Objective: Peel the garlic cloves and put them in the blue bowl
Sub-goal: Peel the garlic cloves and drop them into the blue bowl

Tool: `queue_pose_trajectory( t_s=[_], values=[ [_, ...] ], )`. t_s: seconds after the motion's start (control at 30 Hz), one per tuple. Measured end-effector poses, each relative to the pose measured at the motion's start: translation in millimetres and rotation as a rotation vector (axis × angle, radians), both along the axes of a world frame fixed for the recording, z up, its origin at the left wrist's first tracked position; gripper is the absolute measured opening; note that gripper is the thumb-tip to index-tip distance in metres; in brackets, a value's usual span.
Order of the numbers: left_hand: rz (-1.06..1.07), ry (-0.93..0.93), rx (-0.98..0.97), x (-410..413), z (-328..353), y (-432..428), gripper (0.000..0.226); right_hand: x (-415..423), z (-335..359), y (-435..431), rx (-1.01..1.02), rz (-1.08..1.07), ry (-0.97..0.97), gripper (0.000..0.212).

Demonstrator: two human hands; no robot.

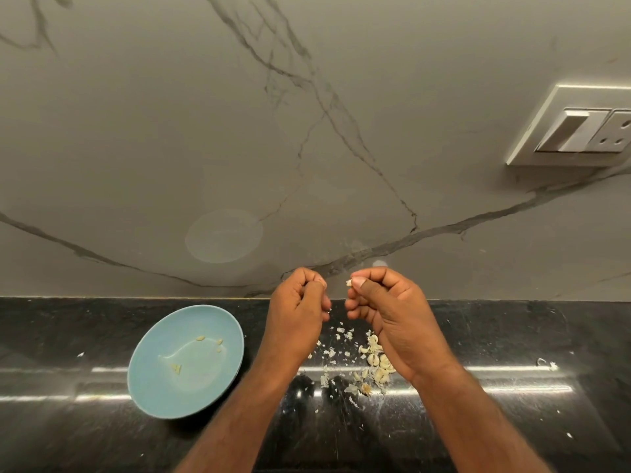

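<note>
Above glossy black stone [512, 332], right hand [389, 312] pinches a pale clove [349, 283]; left hand [298, 305] curled, contents unclear.

A single wide-angle head view looks forward and down, close over the fingers [374, 277], facing the wall [307, 131] beyond them, counter [512, 336] beneath.

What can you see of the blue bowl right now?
The blue bowl is round, shallow and pale blue, smooth and glossy like glazed ceramic. It sits upright on the black countertop, apart from the left hand to its right. Inside lie a few small peeled garlic cloves, scattered; most of its floor is bare. Nothing else touches it.
</note>
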State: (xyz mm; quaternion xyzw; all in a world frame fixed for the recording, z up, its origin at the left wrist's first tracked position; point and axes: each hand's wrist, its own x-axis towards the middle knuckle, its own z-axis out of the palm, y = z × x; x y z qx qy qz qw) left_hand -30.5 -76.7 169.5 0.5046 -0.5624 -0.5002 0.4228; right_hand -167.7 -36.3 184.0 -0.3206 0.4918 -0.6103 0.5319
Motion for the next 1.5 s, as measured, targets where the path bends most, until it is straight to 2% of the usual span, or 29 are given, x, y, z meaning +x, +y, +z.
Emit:
queue_pose_trajectory(
  t_s=[0.1,0.17,0.23,0.3,0.43,0.57,0.67,0.8,0.9,0.97,1.07,1.17,1.2,1.27,1.37,1.43,1.5],
  values=[
    [-0.017,-0.020,-0.024,-1,-2,0,0.038,0,-1,0,0.003,0.000,-0.002,0.013],
    [-0.037,-0.023,-0.037,-1,-4,-1,0.030,-1,-2,1,-0.012,0.004,0.005,0.015],
    [-0.053,0.007,-0.031,-2,-7,-1,0.011,0,-3,2,-0.021,0.000,0.019,0.011],
    [-0.073,0.041,-0.028,-1,-8,-1,0.018,0,-3,2,-0.025,-0.013,0.049,0.011],
    [-0.164,0.154,0.005,0,-2,2,0.014,0,-2,2,-0.049,-0.045,0.163,0.008],
    [-0.138,0.191,-0.011,-1,-3,3,0.016,2,-2,3,-0.051,-0.045,0.229,0.006],
    [-0.099,0.170,-0.074,0,-5,2,0.004,6,-3,4,-0.043,-0.045,0.157,0.006],
    [-0.085,0.089,-0.227,0,-11,4,0.008,11,-1,5,0.016,-0.044,0.001,0.007],
    [-0.081,0.053,-0.326,0,-13,6,0.007,12,1,3,0.077,-0.027,-0.046,0.009],
    [-0.079,0.100,-0.265,0,-14,7,0.009,9,2,2,0.094,-0.057,-0.023,0.010],
    [-0.051,0.154,-0.150,-1,-14,6,0.008,1,1,0,0.074,-0.135,0.147,0.020],
    [-0.031,0.199,-0.104,-1,-13,3,0.008,-6,2,-1,0.080,-0.060,0.389,0.008],
    [-0.025,0.203,-0.096,-1,-13,2,0.008,-6,1,0,0.096,-0.015,0.433,0.023],
    [-0.022,0.197,-0.081,-1,-14,1,0.008,-5,1,0,0.097,-0.005,0.449,0.034],
    [-0.027,0.175,-0.087,0,-15,2,0.008,-3,1,2,0.082,-0.078,0.427,0.021],
    [-0.032,0.152,-0.107,1,-15,3,0.008,-4,0,2,0.084,-0.014,0.346,0.011],
    [-0.039,0.130,-0.134,2,-16,3,0.009,-3,0,2,0.073,0.095,0.293,0.012]
  ],
)
